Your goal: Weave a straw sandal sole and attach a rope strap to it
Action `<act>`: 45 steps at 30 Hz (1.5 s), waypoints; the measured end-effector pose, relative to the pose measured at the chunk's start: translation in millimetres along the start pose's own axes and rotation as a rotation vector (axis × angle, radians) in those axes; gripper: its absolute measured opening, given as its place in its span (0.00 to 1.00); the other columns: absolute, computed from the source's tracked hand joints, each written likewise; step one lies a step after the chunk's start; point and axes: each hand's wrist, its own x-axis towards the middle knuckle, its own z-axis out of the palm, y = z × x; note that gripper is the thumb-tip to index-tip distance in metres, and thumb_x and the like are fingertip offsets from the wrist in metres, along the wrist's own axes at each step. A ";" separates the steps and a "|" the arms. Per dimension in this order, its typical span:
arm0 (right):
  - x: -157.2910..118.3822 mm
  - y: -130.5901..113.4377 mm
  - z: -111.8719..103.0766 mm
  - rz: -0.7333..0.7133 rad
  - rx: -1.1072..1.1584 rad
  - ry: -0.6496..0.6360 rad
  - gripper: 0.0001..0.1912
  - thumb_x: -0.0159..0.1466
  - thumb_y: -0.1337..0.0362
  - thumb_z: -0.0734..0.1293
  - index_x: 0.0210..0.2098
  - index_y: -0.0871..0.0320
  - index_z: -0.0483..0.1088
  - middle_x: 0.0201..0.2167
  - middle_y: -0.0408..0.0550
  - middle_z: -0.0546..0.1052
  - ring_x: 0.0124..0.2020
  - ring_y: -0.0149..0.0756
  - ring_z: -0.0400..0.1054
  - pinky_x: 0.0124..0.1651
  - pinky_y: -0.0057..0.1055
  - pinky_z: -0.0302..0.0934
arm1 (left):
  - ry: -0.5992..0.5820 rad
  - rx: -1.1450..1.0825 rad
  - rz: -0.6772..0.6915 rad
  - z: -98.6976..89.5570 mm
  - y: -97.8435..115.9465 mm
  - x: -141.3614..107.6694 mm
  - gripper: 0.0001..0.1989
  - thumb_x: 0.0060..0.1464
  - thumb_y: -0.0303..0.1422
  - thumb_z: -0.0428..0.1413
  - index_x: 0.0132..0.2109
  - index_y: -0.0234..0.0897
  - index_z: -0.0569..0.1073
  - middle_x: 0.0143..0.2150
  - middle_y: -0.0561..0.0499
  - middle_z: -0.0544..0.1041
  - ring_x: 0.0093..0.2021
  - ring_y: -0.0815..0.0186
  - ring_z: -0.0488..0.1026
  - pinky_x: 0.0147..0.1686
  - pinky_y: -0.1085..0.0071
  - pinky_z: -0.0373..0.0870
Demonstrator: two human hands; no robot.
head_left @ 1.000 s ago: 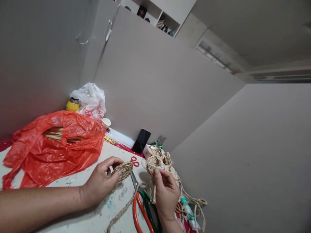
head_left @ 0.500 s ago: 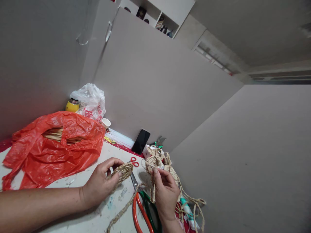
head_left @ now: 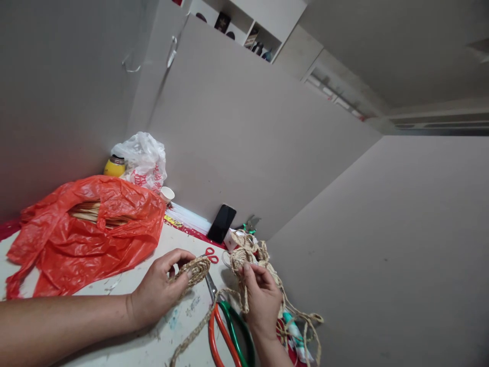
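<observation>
My left hand (head_left: 162,285) grips a flat oval coil of braided straw (head_left: 197,270) by its edge, thumb in front and fingers behind. A loose tail of straw braid (head_left: 194,334) curves over the table below. To the right, my right hand (head_left: 263,300) is closed in a pinch; what sits between its fingertips is too small to make out. Just behind those fingertips lies another straw coil (head_left: 240,256) on a heap of braid. Between my hands rest large scissors (head_left: 225,326) with one orange and one green handle, and small red-handled scissors (head_left: 212,256).
An orange-red plastic bag (head_left: 126,255) with straw strips inside lies on the white table (head_left: 133,321). A white plastic bag (head_left: 147,158), yellow jar (head_left: 114,166), small cup (head_left: 167,193), phone (head_left: 221,223) and green-handled pliers (head_left: 251,224) line the wall.
My right hand has shifted slightly to the right, uncovering more of the green scissor handle. My left hand keeps its hold on the coil almost unmoved.
</observation>
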 end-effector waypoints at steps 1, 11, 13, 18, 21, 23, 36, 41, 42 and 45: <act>1.3 0.4 0.1 0.009 0.003 0.007 0.15 0.53 0.54 0.72 0.31 0.60 0.73 0.24 0.45 0.77 0.27 0.35 0.70 0.33 0.30 0.65 | 0.000 -0.002 -0.001 -0.1 0.6 0.0 0.10 0.50 0.26 0.50 0.39 0.38 0.73 0.36 0.52 0.77 0.36 0.66 0.71 0.35 0.70 0.65; 11.4 3.2 -2.6 0.086 0.015 0.024 0.18 0.49 0.53 0.74 0.30 0.60 0.72 0.22 0.46 0.78 0.25 0.36 0.72 0.29 0.29 0.65 | 0.011 -0.014 0.002 -0.7 1.4 -0.7 0.11 0.49 0.26 0.50 0.39 0.38 0.74 0.37 0.51 0.78 0.37 0.65 0.72 0.35 0.71 0.66; 14.0 4.1 -3.7 0.093 0.010 0.020 0.18 0.49 0.53 0.74 0.30 0.60 0.72 0.22 0.45 0.78 0.25 0.36 0.72 0.29 0.29 0.65 | 0.016 -0.024 0.006 -0.5 1.2 -1.1 0.10 0.50 0.26 0.51 0.39 0.38 0.74 0.37 0.51 0.78 0.37 0.65 0.72 0.36 0.70 0.66; 23.3 8.7 -7.0 0.117 0.005 0.006 0.19 0.47 0.52 0.75 0.28 0.61 0.73 0.22 0.46 0.78 0.23 0.36 0.71 0.27 0.29 0.64 | 0.038 -0.080 -0.047 -1.2 5.0 1.7 0.10 0.48 0.27 0.52 0.37 0.38 0.75 0.36 0.51 0.78 0.36 0.65 0.72 0.35 0.71 0.66; 28.6 7.7 -12.4 0.143 0.004 0.015 0.18 0.45 0.53 0.76 0.26 0.62 0.73 0.20 0.46 0.77 0.23 0.35 0.70 0.26 0.28 0.63 | 0.042 -0.197 -0.186 -2.1 6.4 7.6 0.09 0.49 0.31 0.54 0.38 0.36 0.74 0.34 0.50 0.76 0.32 0.65 0.71 0.31 0.71 0.67; 29.2 2.6 -16.8 0.152 0.018 0.043 0.18 0.45 0.53 0.76 0.27 0.61 0.73 0.19 0.44 0.77 0.23 0.34 0.70 0.27 0.27 0.63 | 0.040 -0.281 -0.245 -2.4 5.4 11.8 0.10 0.48 0.32 0.56 0.39 0.35 0.74 0.34 0.50 0.76 0.31 0.66 0.70 0.30 0.70 0.68; -39.6 -87.9 23.9 0.285 0.213 -0.424 0.12 0.51 0.57 0.75 0.29 0.60 0.76 0.18 0.42 0.74 0.19 0.28 0.65 0.24 0.25 0.64 | -0.079 -0.414 -0.270 3.5 3.4 6.5 0.08 0.47 0.31 0.58 0.37 0.35 0.74 0.33 0.50 0.77 0.33 0.66 0.72 0.35 0.70 0.69; -47.3 -88.4 42.6 0.413 0.357 -0.449 0.15 0.49 0.57 0.76 0.32 0.61 0.77 0.25 0.46 0.78 0.23 0.30 0.69 0.27 0.26 0.66 | -0.078 -0.352 -0.247 4.8 3.8 4.4 0.09 0.48 0.34 0.59 0.37 0.35 0.73 0.33 0.50 0.76 0.34 0.65 0.72 0.35 0.71 0.68; -48.5 -85.9 43.9 0.410 0.361 -0.442 0.15 0.49 0.58 0.76 0.33 0.61 0.76 0.25 0.46 0.78 0.24 0.30 0.69 0.28 0.25 0.66 | -0.073 -0.334 -0.228 4.8 4.3 4.0 0.09 0.49 0.34 0.59 0.37 0.35 0.73 0.33 0.50 0.76 0.35 0.65 0.72 0.36 0.72 0.68; -52.5 -78.1 43.7 0.414 0.373 -0.445 0.15 0.51 0.59 0.76 0.35 0.59 0.74 0.24 0.44 0.77 0.24 0.29 0.69 0.28 0.23 0.65 | -0.100 -0.338 -0.210 5.0 5.7 2.9 0.09 0.51 0.36 0.58 0.36 0.35 0.74 0.32 0.50 0.76 0.34 0.65 0.72 0.35 0.72 0.68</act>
